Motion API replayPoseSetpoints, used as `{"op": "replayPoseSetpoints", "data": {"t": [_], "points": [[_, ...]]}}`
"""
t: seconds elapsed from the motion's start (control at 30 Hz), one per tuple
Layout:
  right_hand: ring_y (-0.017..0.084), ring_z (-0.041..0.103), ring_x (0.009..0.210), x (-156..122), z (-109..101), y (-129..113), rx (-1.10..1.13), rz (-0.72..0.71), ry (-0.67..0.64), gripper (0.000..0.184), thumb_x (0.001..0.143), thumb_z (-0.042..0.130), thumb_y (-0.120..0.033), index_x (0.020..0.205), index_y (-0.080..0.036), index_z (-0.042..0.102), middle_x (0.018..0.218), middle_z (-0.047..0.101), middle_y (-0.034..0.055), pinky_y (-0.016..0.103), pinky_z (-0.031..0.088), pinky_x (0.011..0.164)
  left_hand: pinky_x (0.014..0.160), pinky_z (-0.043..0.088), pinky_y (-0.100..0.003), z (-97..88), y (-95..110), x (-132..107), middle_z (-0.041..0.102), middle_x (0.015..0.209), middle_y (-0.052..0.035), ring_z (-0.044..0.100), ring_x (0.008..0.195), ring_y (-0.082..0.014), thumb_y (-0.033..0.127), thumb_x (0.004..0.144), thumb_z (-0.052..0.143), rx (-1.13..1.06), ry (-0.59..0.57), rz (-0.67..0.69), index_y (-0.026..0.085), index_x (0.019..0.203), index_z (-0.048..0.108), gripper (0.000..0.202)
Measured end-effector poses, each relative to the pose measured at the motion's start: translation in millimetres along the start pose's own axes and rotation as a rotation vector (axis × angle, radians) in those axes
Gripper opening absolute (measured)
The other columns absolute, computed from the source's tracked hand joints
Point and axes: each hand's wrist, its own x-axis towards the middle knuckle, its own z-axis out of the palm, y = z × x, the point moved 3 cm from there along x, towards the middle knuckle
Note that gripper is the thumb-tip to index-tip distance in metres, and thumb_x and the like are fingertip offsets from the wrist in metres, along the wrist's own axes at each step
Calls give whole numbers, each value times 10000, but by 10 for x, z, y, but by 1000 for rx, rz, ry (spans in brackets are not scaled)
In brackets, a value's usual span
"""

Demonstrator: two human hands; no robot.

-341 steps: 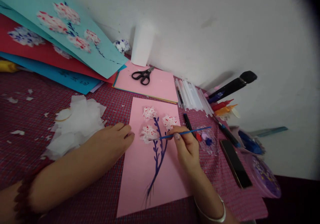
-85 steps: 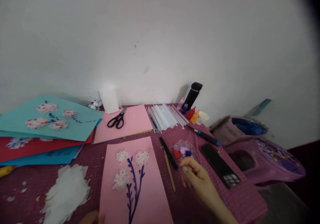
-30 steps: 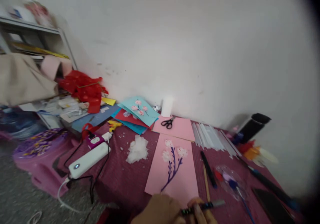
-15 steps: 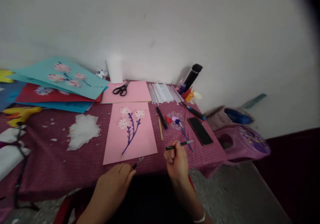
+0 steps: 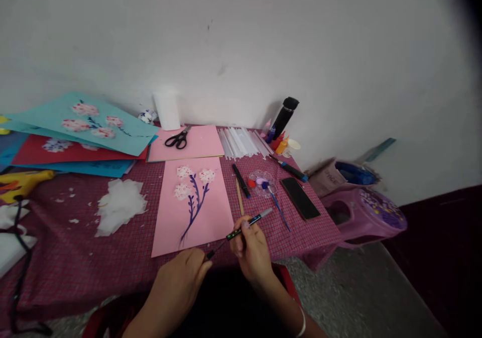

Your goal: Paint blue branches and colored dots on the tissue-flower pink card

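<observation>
My right hand [image 5: 253, 245] pinches a slim dark pen [image 5: 256, 219] with small coloured marks on its barrel and a translucent grey end. My left hand [image 5: 184, 272] is closed round a black-handled tool [image 5: 211, 254]. Its thin shaft points at the pen's lower end; whether they touch I cannot tell. In front lies a pink sheet [image 5: 213, 212] with a purple painted stem and three white, red-flecked blossoms [image 5: 183, 191]. Right of it are a black marker [image 5: 241, 181], a wooden stick [image 5: 240, 197], a clear paint palette [image 5: 259, 191] and a blue brush [image 5: 280, 211].
Scissors [image 5: 176, 139] rest on more pink paper. White sticks [image 5: 241, 142], paint bottles [image 5: 277, 141] and a black bottle [image 5: 285, 117] line the back. At right lies a phone [image 5: 300, 198]; at left, white tissue [image 5: 121, 205], a yellow glue gun [image 5: 26, 185] and coloured sheets [image 5: 113, 142].
My right hand has moved left and down with the pen, bringing its lower end to the shaft of the tool in my left hand. The view has shifted slightly.
</observation>
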Motion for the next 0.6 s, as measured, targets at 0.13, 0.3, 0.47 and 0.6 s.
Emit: {"op": "replayPoseSetpoints", "data": {"t": [0.13,0.3,0.47,0.6], "points": [[57,270,356,-1,0,44,-38,12,-51,378,848,659,-565,785,-207,554,420,382,-116,204,204,404,665,464,-329,24,-7,2,670,808,-62,675,751,-229,253,990,314,-14,8,15,201,818,559,304],[57,276,375,-17,-12,64,-90,33,-93,354,880,639,-534,794,-197,571,436,394,-111,207,199,416,644,466,-314,33,-6,-3,673,796,-47,677,723,-215,244,984,388,-10,50,42,199,809,567,254],[57,286,391,-57,31,106,-161,80,-172,377,885,624,-557,796,-195,571,464,410,-104,204,200,417,594,450,-300,-6,59,56,657,736,-31,663,667,-206,194,980,398,69,147,116,195,792,561,249],[57,294,396,-66,50,139,-181,40,-160,390,886,621,-571,785,-200,558,465,409,-107,196,218,423,556,428,-286,-58,126,103,625,676,-21,622,604,-190,180,993,339,130,288,223,201,745,544,322]]}}
